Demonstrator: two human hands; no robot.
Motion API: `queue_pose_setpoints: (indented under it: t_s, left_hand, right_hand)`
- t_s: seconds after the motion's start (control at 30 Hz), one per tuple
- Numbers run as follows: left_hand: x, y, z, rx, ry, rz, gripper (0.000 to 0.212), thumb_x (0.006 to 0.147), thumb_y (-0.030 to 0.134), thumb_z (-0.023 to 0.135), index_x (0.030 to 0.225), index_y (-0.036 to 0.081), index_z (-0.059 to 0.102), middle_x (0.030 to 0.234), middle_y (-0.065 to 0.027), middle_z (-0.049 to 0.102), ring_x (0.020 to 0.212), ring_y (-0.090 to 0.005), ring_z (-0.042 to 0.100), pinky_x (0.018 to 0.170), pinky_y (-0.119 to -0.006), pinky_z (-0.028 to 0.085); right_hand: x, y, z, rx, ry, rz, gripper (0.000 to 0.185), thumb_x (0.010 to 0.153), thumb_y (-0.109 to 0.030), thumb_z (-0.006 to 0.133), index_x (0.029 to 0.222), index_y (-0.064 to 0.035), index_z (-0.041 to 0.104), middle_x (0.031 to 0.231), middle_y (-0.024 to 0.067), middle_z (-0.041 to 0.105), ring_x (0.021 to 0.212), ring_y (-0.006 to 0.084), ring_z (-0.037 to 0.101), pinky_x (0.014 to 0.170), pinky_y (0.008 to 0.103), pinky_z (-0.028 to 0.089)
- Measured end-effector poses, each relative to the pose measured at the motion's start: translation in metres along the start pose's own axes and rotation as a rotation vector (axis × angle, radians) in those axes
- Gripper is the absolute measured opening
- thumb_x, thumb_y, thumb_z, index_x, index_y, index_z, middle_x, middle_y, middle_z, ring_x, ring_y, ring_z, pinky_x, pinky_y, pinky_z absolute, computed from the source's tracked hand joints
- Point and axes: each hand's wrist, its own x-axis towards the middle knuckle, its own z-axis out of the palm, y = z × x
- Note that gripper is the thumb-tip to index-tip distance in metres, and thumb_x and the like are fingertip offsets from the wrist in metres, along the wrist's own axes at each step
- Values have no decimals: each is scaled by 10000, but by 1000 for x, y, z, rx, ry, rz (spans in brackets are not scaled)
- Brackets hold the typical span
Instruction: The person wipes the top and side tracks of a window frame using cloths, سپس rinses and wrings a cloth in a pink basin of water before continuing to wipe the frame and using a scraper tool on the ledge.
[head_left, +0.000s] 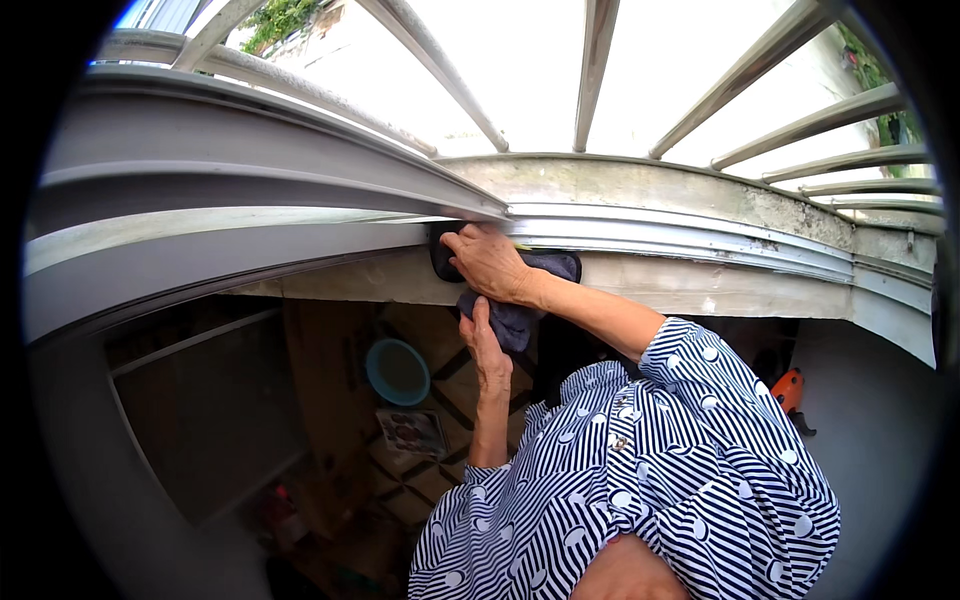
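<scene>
A dark grey cloth (553, 265) with black edging is bunched over the window sill and the aluminium sliding track. My right hand (489, 261) presses part of it down where the grey window sash meets the track, fingers curled toward the left. Just below, my left hand (486, 341) pinches the hanging end of the cloth, thumb on top. The right forearm crosses above the pale sill (645, 283). A small yellow-green bit shows beside the right wrist; what it is I cannot tell. Bare track (675, 236) runs on to the right of the cloth.
Metal security bars (596, 75) stand beyond the outer concrete ledge (630, 180). The grey sash frame (247, 157) fills the left side. Below, a blue basin (397, 372) and a printed sheet or magazine (412, 433) lie on the tiled floor. An orange object (787, 390) is at right.
</scene>
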Motion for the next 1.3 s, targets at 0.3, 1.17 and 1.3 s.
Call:
queue_pose_setpoints:
  t_s: [0.3, 1.17, 1.3]
  left_hand:
    - [14, -11, -5, 50, 55, -40, 374, 899, 209, 625, 1219, 24, 566, 1133, -58, 626, 984, -169, 622, 835, -299, 515]
    - [-15, -124, 147, 802, -773, 269, 447, 894, 296, 574, 1092, -93, 475, 961, -355, 602, 943, -498, 593, 812, -489, 469]
    - [-29, -112, 160, 874, -827, 160, 455, 888, 324, 587, 1055, -86, 480, 963, -326, 583, 932, -463, 584, 819, -459, 459]
  right_hand:
    - [6, -1, 10, -540, -91, -217, 271, 748, -174, 612, 960, -11, 568, 831, 76, 587, 883, 220, 525, 760, 322, 416]
    - [-195, 133, -177, -762, -107, 242, 475, 731, -41, 608, 1198, 0, 534, 1065, 83, 596, 930, 259, 568, 826, 354, 484]
    - [-190, 126, -195, -682, -130, 301, 421, 760, -46, 593, 1181, -30, 571, 1032, 103, 643, 882, 272, 588, 812, 370, 487]
